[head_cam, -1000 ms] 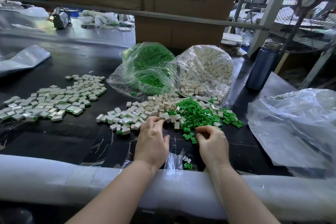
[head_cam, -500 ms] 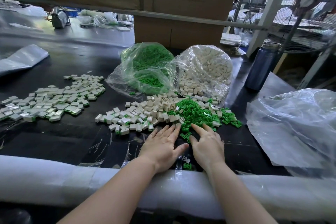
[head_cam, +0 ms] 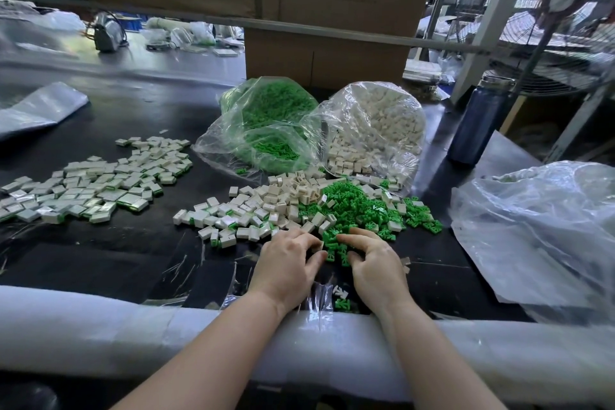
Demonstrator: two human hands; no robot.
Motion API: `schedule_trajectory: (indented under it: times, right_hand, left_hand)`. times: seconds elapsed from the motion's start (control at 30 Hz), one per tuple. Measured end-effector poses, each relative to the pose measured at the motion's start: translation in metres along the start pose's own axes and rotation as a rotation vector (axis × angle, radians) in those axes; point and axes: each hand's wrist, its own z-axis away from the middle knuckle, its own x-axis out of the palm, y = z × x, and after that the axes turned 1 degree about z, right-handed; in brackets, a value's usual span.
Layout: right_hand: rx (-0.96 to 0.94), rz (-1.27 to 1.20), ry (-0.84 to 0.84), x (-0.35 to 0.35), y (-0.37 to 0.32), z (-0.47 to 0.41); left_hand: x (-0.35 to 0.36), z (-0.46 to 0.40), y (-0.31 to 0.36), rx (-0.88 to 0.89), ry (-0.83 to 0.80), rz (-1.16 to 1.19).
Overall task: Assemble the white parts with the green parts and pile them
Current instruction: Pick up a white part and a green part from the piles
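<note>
Your left hand (head_cam: 289,265) lies palm down with fingers curled at the near edge of the loose white parts (head_cam: 286,200); you cannot tell if it holds one. Your right hand (head_cam: 376,265) curls its fingers into the loose green parts (head_cam: 359,210), maybe pinching one. Behind them sit a bag of green parts (head_cam: 266,130) and a bag of white parts (head_cam: 376,130). The finished pile (head_cam: 90,180) lies far to the left. A blue bottle (head_cam: 479,123) stands on the right, near a big crumpled plastic bag (head_cam: 539,230). A cardboard box (head_cam: 326,53) stands behind the bags.
</note>
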Motion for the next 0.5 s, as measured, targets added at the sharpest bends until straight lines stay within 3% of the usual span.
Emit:
schedule_trajectory:
  times: [0.27, 0.5]
  right_hand:
    - [0.104, 0.094, 0.139, -0.0056, -0.0035, 0.0028]
    - [0.159, 0.215, 0.071, -0.0054, -0.0060, 0.0020]
  left_hand:
    - [0.0018, -0.0003, -0.0030, -0.031, -0.024, -0.075]
    - [0.0031, -0.0011, -0.0040, -0.047, -0.040, -0.086]
